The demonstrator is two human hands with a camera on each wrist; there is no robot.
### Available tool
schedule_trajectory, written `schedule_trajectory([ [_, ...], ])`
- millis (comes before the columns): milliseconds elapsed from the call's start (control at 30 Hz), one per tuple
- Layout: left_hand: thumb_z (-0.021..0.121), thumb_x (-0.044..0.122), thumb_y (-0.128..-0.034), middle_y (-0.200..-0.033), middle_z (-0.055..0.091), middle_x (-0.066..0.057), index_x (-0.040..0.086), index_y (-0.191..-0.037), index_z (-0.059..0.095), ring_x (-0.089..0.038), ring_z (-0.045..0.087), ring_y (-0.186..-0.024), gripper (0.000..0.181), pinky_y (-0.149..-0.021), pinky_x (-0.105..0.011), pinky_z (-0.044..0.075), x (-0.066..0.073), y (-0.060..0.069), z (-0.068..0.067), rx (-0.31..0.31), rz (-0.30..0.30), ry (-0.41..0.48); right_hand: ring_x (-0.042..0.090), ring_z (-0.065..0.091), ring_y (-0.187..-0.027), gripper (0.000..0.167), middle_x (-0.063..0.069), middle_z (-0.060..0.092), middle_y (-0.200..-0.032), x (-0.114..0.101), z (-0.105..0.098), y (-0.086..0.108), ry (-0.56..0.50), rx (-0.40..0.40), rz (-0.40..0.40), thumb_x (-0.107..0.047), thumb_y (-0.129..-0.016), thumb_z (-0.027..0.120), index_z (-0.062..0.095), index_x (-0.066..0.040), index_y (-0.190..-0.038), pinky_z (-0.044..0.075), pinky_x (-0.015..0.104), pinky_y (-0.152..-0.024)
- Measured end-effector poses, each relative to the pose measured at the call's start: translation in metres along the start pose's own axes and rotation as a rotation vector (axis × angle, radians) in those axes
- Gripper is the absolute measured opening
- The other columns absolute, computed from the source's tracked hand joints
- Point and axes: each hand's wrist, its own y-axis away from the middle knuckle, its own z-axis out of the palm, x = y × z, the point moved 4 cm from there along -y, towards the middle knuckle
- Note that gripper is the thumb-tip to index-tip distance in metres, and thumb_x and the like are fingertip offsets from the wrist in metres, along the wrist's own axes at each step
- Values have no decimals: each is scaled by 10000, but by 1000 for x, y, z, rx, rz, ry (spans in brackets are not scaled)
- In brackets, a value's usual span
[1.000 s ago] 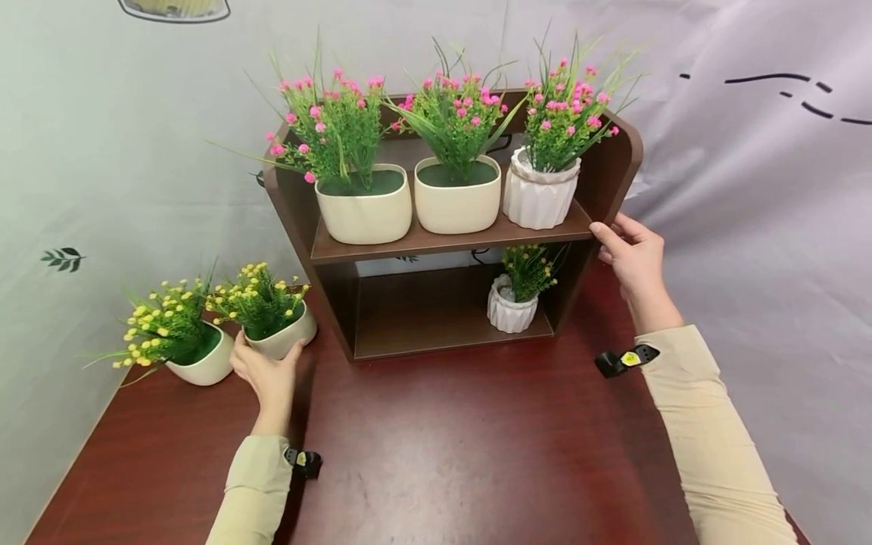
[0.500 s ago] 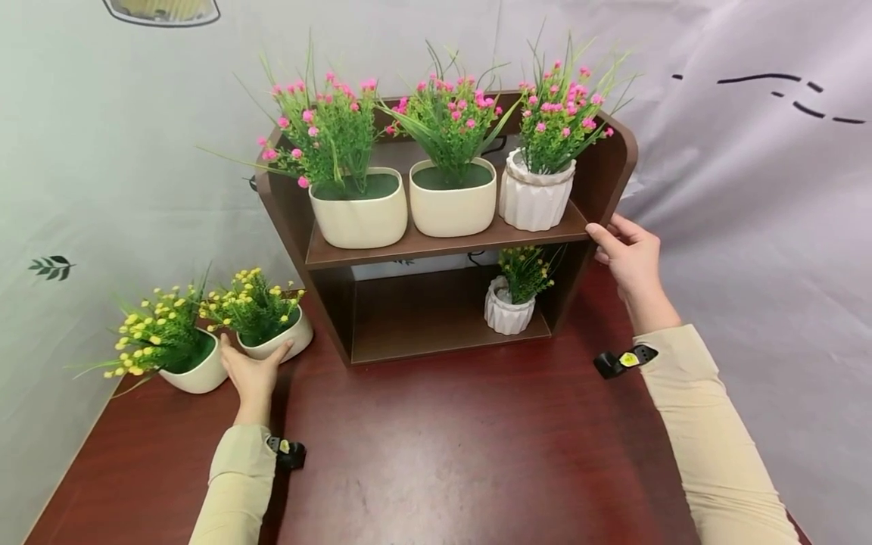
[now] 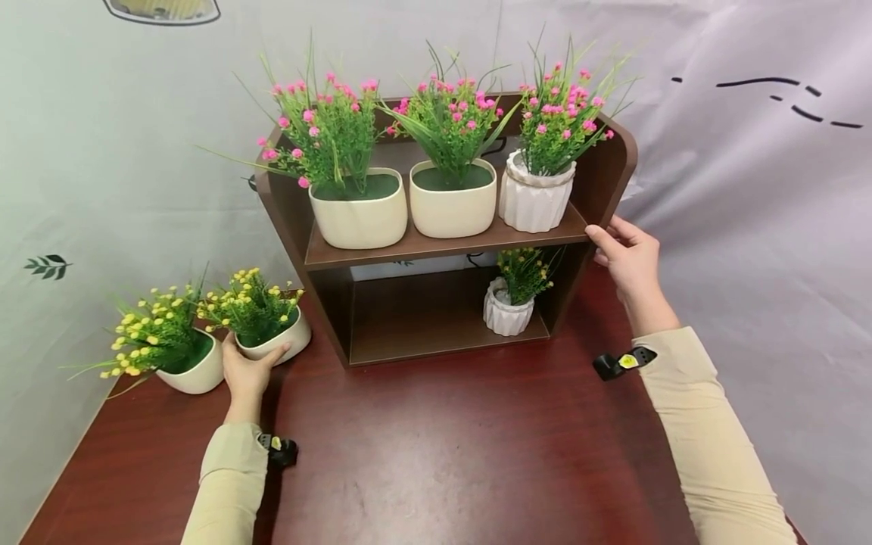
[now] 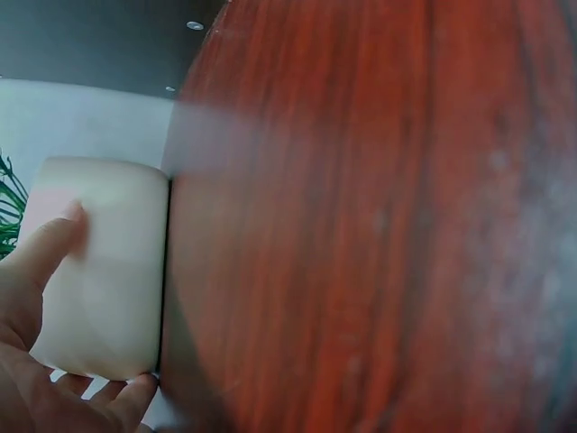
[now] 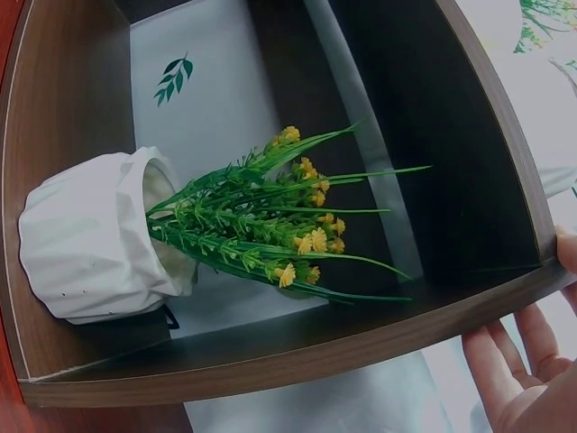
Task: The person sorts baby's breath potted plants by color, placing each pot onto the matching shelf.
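Observation:
In the head view my left hand (image 3: 247,372) holds a cream oval pot of yellow flowers (image 3: 279,342) standing on the table, left of the shelf. The left wrist view shows its thumb on the cream pot (image 4: 108,271) and its fingers bent around one end. My right hand (image 3: 630,265) grips the right side of the brown two-tier shelf (image 3: 436,248), thumb at the front edge and fingers behind. A white fluted pot (image 3: 507,314) with yellow flowers stands on the lower tier, near that side; the right wrist view shows this white pot (image 5: 99,239) close up.
A second cream pot of yellow flowers (image 3: 197,371) stands just left of the held one. Two cream pots (image 3: 361,219) and a white fluted pot (image 3: 536,200), all with pink flowers, line the upper tier. A printed cloth (image 3: 749,197) hangs behind the table (image 3: 422,446).
My left hand and forearm have shifted slightly left, the thumb moving along the pot's front. The pot and my right hand stay in place; the head view has shifted a little.

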Motion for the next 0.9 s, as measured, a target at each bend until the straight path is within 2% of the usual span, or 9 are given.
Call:
schedule_trajectory([
  [100, 809, 165, -742, -1488, 300, -248, -29, -1474, 202, -361, 282, -1382, 971, -1145, -441, 224, 2, 2, -2, 5, -4, -3, 12, 567, -569, 199, -77, 616, -724, 0, 0, 0, 2, -4, 0, -72, -795, 754, 740, -260, -859, 502, 139, -534],
  [367, 817, 192, -740, -1505, 260, -257, -37, -1477, 169, -365, 245, -1401, 1008, -1147, -456, 216, 4, 8, -6, -23, -39, -40, 13, 558, -554, 200, -72, 606, -726, 0, -1, 0, 3, 2, 4, -67, -794, 754, 738, -257, -855, 505, 142, -534],
  [600, 834, 185, -716, -1463, 321, -290, -61, -1457, 206, -402, 309, -1357, 1002, -1110, -493, 267, 7, 14, -10, -30, -2, -80, 14, 552, -551, 207, -76, 611, -721, 0, -1, 1, 5, 11, 2, -58, -797, 747, 736, -254, -862, 506, 145, -540],
  [767, 839, 157, -706, -1395, 400, -295, -72, -1418, 271, -380, 392, -1273, 940, -1050, -483, 321, 7, 22, -14, -21, 21, -89, 16, 521, -522, 207, -74, 597, -709, 1, -1, 0, -7, -5, 1, -58, -799, 746, 736, -260, -848, 504, 147, -537],
  [900, 832, 181, -718, -1236, 469, -255, -82, -1360, 322, -325, 452, -1052, 860, -885, -426, 367, 9, 29, -16, -27, 31, -128, 14, 511, -509, 206, -77, 598, -703, 1, -1, 0, -13, -6, -3, -59, -800, 746, 737, -260, -844, 502, 144, -532],
])
